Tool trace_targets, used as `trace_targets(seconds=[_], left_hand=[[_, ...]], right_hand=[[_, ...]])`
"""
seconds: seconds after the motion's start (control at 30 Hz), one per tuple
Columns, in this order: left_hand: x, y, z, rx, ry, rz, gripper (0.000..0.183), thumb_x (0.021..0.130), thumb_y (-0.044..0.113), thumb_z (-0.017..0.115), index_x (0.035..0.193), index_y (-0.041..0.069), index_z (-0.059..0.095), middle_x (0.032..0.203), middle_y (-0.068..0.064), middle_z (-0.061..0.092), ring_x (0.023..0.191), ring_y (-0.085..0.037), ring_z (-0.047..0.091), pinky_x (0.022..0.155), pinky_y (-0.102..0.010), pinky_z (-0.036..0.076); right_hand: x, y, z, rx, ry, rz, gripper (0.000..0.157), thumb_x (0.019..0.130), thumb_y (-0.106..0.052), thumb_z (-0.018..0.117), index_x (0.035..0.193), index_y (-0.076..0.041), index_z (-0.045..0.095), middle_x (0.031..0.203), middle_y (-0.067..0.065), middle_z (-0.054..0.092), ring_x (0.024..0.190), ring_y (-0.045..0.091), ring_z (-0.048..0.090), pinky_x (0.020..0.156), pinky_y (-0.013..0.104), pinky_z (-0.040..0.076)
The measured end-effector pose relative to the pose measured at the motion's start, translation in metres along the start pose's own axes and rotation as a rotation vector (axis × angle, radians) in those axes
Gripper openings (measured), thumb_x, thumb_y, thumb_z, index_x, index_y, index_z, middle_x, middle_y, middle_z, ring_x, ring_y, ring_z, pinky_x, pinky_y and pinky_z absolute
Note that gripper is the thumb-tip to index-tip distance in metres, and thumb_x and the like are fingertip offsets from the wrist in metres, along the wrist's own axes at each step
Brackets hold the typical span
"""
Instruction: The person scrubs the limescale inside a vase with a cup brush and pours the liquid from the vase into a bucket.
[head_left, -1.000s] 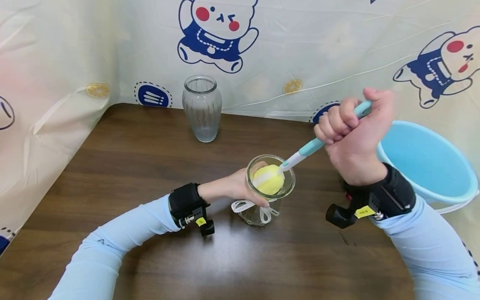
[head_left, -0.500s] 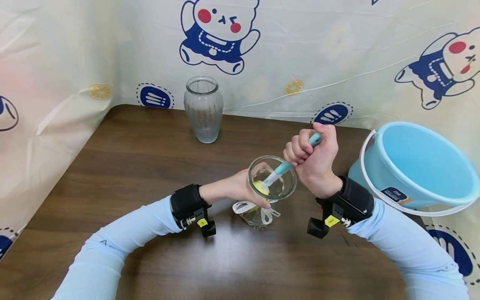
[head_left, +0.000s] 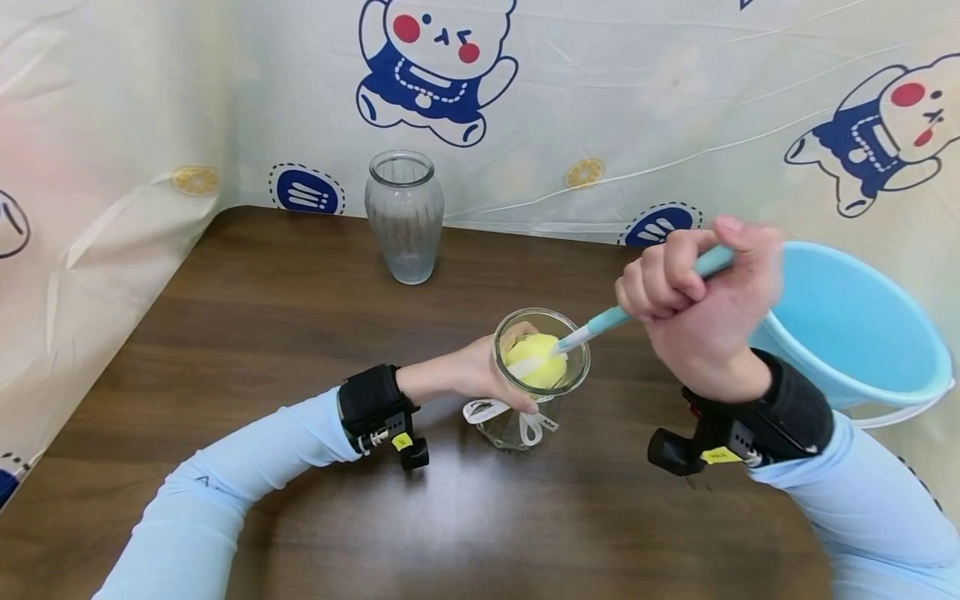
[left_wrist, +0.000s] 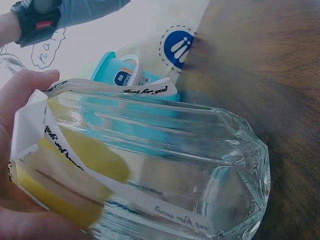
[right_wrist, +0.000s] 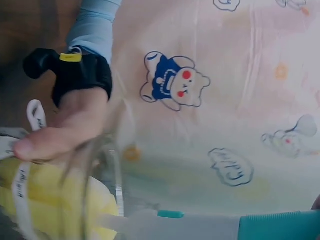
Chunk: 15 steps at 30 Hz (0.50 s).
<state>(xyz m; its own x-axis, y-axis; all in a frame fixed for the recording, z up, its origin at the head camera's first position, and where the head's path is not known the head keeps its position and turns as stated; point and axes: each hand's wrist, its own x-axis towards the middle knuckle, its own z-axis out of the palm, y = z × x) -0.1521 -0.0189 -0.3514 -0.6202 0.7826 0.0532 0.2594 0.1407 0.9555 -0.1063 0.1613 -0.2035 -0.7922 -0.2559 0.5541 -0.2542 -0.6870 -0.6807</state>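
My left hand [head_left: 480, 375] grips a clear glass vase [head_left: 513, 432] just below its rim, its mouth tilted up. A white printed ribbon [left_wrist: 150, 90] is tied round the vase's neck. In my right hand [head_left: 701, 308] is the teal handle of a sponge bottle brush [head_left: 611, 319], held in a fist above and right of the vase. The brush's yellow sponge head [head_left: 542, 364] sits inside the vase near the mouth. Seen in the left wrist view, the sponge [left_wrist: 95, 160] fills the neck part, while the lower glass body [left_wrist: 220, 150] holds no sponge.
A second ribbed glass vase [head_left: 405, 221] stands upright at the back of the brown wooden table [head_left: 300, 300]. A light blue bucket [head_left: 862, 325] stands at the right, partly behind my right arm. A patterned sheet [head_left: 570, 100] hangs behind the table.
My right hand first pushed the brush down and left, deeper into the vase. It has since pulled back up and right, bringing the sponge near the mouth. The left hand stayed put.
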Motion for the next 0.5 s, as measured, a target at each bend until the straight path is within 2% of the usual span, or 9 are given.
trace_targets(seconds=[0.13, 0.27, 0.37, 0.5], left_hand=[[-0.001, 0.001, -0.002, 0.014, 0.002, -0.007, 0.074, 0.059, 0.008, 0.083, 0.118, 0.007, 0.038, 0.108, -0.006, 0.051, 0.097, -0.014, 0.048, 0.087, -0.028, 0.04], [-0.001, 0.0, -0.003, 0.021, 0.013, 0.004, 0.071, 0.059, 0.008, 0.083, 0.116, 0.007, 0.041, 0.107, -0.005, 0.053, 0.096, -0.013, 0.049, 0.086, -0.028, 0.04], [-0.001, 0.001, -0.003, 0.031, 0.005, 0.02, 0.069, 0.059, 0.008, 0.083, 0.115, 0.008, 0.042, 0.107, -0.004, 0.054, 0.095, -0.012, 0.049, 0.086, -0.027, 0.04], [0.0, 0.001, -0.002, 0.036, -0.014, 0.025, 0.068, 0.06, 0.009, 0.082, 0.114, 0.007, 0.041, 0.106, -0.004, 0.054, 0.094, -0.011, 0.05, 0.085, -0.026, 0.041]], right_hand=[[-0.002, -0.007, 0.001, 0.032, -0.12, -0.025, 0.036, 0.082, -0.023, 0.024, 0.049, -0.01, 0.019, 0.047, -0.003, 0.018, 0.039, 0.01, 0.019, 0.038, 0.022, 0.015], [-0.003, 0.005, 0.002, -0.003, -0.211, -0.065, 0.037, 0.084, -0.019, 0.024, 0.049, -0.009, 0.019, 0.047, -0.002, 0.019, 0.039, 0.011, 0.018, 0.037, 0.022, 0.017], [-0.005, 0.022, 0.003, -0.078, -0.252, -0.108, 0.039, 0.087, -0.014, 0.025, 0.048, -0.008, 0.02, 0.044, -0.001, 0.019, 0.037, 0.011, 0.018, 0.035, 0.022, 0.018], [-0.01, 0.038, 0.001, -0.23, -0.244, -0.115, 0.044, 0.09, -0.013, 0.028, 0.046, -0.007, 0.022, 0.042, 0.0, 0.019, 0.034, 0.011, 0.018, 0.032, 0.022, 0.019]])
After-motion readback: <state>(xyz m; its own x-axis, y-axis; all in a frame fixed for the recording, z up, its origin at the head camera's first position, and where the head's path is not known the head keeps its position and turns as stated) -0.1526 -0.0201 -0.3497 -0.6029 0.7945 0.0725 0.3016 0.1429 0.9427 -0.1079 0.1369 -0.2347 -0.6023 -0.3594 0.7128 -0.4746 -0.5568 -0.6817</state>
